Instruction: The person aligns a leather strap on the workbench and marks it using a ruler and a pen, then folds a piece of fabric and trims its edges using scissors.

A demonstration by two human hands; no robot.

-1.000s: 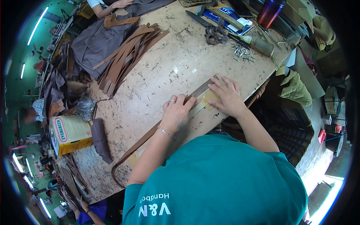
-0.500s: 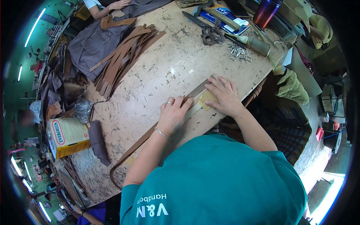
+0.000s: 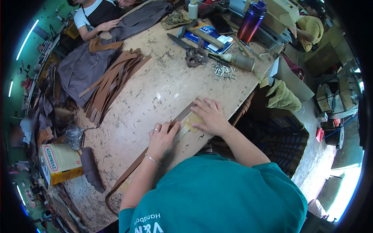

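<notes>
Leather strap (image 3: 155, 153), long and brown, lies on the pale worktable (image 3: 155, 89) near its front edge, its long axis running diagonally from lower left, beside you, to upper right. Your left hand (image 3: 161, 138) presses flat on its middle. Your right hand (image 3: 210, 116), fingers spread, pins a yellow pad (image 3: 193, 121) at its upper end.

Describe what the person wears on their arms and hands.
Both forearms are bare below short teal T-shirt sleeves. The left hand has a ring on one finger and a thin silver bracelet at the wrist. The right hand shows no ring, watch or glove.
</notes>
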